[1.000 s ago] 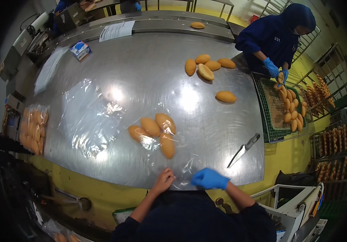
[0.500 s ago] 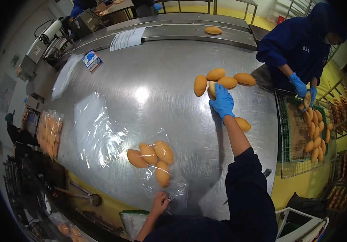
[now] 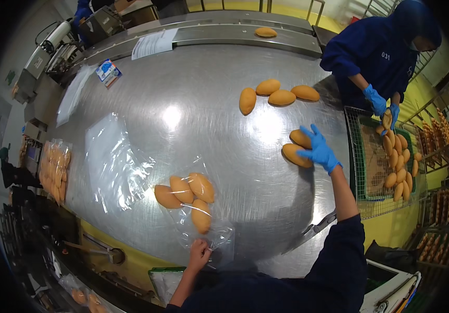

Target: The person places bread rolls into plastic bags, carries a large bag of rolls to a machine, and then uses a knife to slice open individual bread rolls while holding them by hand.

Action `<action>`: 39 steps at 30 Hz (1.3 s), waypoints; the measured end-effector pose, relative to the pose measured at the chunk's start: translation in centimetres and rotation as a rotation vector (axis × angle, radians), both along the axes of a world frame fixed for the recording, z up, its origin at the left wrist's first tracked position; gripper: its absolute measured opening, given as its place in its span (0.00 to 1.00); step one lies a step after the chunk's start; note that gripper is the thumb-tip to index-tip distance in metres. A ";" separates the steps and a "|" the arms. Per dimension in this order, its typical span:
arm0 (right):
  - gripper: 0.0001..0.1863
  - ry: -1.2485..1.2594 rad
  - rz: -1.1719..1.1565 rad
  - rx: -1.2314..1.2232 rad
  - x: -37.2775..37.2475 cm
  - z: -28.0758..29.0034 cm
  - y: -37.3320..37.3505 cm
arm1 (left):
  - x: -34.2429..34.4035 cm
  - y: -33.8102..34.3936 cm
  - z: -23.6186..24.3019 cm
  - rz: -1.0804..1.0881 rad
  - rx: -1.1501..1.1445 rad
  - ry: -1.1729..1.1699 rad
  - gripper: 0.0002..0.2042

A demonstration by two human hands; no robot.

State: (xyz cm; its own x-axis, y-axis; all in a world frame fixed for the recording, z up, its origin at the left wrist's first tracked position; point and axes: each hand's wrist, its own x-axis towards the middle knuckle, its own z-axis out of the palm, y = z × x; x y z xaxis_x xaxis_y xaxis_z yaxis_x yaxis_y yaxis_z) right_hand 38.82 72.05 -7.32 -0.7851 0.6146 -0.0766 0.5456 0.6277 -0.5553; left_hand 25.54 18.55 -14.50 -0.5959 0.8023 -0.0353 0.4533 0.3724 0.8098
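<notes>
My left hand (image 3: 200,254) is bare and closed, its fingers pinching the near edge of a clear plastic bag (image 3: 219,241). Several golden oval bread rolls (image 3: 201,216) lie in or on this bag; its film makes it hard to tell which. On the right side of the steel table, my right hand (image 3: 319,150) wears a blue glove. Its fingers are spread over the right ends of two rolls lying side by side, a farther roll (image 3: 299,137) and a nearer roll (image 3: 295,156). Farther off, several loose rolls (image 3: 282,97) form a loose group.
A knife-like tool (image 3: 319,225) lies by the table's right edge. Empty clear bags (image 3: 112,161) and a filled bag (image 3: 55,169) are at left. A co-worker (image 3: 378,62) in blue gloves handles rolls over a wire crate (image 3: 363,172). A small box (image 3: 108,72) stands far left.
My right hand has moved nearer and to the right from the far group; the roll it held now lies beside the single one, and its fingers have spread. My left hand stays at the bag.
</notes>
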 end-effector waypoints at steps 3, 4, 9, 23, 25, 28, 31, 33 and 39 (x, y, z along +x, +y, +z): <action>0.50 -0.248 0.095 0.259 -0.4 -0.3 -1.8 | -0.3 0.4 0.2 -0.013 0.013 -0.010 0.08; 0.49 -0.249 0.104 0.299 -0.9 -0.3 -2.0 | -0.3 0.2 0.2 -0.011 0.017 -0.009 0.08; 0.42 -0.271 -0.052 0.218 -3.6 0.9 -3.5 | -0.8 -0.4 -0.9 -0.050 0.062 0.048 0.09; 0.28 0.877 -0.378 -1.728 11.3 0.2 -35.3 | -0.6 -1.2 5.5 -0.230 0.303 -0.028 0.07; 0.30 0.544 -0.394 -1.586 14.1 -1.6 -41.4 | -1.0 -1.4 7.8 -0.265 0.330 -0.003 0.07; 0.31 0.471 -0.309 -1.614 8.0 2.2 -45.4 | -1.8 -1.9 9.6 -0.333 0.374 -0.011 0.07; 0.30 0.500 -0.290 -1.466 2.8 1.6 -45.7 | -3.0 -2.0 10.9 -0.359 0.406 -0.025 0.08; 0.28 0.448 -0.078 -1.242 -0.3 1.4 -46.1 | -3.3 -2.1 11.5 -0.319 0.464 0.053 0.08; 0.27 0.772 -0.067 -1.135 -6.8 -1.9 -47.1 | -4.3 -4.6 12.0 -0.461 0.500 0.394 0.05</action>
State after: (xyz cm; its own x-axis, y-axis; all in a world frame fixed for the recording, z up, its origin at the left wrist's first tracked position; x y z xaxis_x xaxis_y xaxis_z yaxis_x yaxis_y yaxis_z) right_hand 32.05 24.92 -9.19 -0.8288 0.5467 -0.1195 -0.1224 -0.3856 -0.9145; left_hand 21.25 13.96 -2.46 -0.0921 0.8367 0.5398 0.7623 -0.2895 0.5788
